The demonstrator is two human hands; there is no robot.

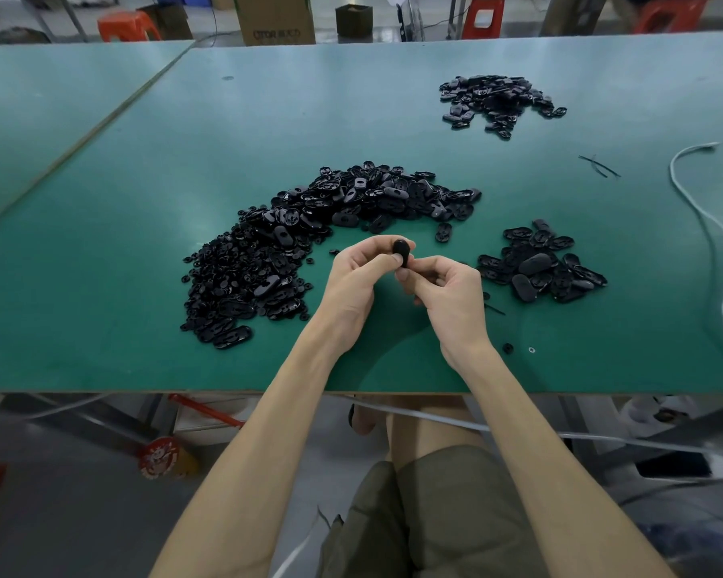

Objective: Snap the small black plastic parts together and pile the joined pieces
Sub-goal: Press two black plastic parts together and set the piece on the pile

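Both hands, the left hand (353,281) and right hand (447,294), are pinching one small glossy black oval plastic part (402,253) between their fingertips, just above the matte green table (143,202). A big crescent heap of loose black parts (309,231) curves behind the hands. A smaller pile of oval pieces (539,264) lies right, a far pile (497,102) sits well back, and a white cable (710,231) snakes along the right edge.

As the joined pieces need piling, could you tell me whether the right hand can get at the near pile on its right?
Probably yes: only bare table lies between the right hand and that near pile; it shares a pinch on a black part with the left hand.
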